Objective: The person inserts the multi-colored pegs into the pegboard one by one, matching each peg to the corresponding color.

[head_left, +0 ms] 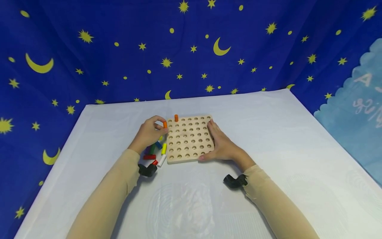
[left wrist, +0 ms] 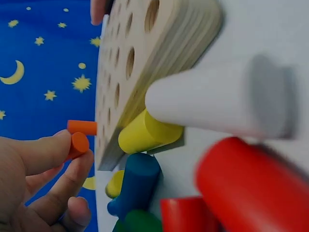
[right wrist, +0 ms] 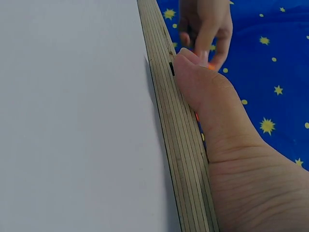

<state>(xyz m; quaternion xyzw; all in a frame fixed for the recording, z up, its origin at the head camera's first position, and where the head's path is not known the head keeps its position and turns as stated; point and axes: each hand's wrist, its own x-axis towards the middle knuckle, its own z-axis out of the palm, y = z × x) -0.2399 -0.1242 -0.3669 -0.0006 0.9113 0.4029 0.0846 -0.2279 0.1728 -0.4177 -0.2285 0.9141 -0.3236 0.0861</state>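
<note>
A square wooden board (head_left: 189,137) with rows of round holes lies on the white table. Beside its far left corner, my left hand (head_left: 150,131) pinches an orange peg (left wrist: 78,146) between thumb and fingertips. Another orange peg (head_left: 176,118) stands upright in a hole of the back row. My right hand (head_left: 223,144) rests along the board's right side, fingers stretched toward the far corner, its thumb (right wrist: 207,92) laid over the near edge. Loose pegs lie left of the board, among them yellow (head_left: 164,149), white (head_left: 161,161), red (head_left: 150,157) and blue (left wrist: 140,181), partly behind my left wrist.
A black wrist mount (head_left: 147,170) hangs close to the loose pegs, and a second black mount (head_left: 234,181) is at the right wrist. Behind the white table (head_left: 268,132) hangs a blue curtain (head_left: 191,49) with stars and moons.
</note>
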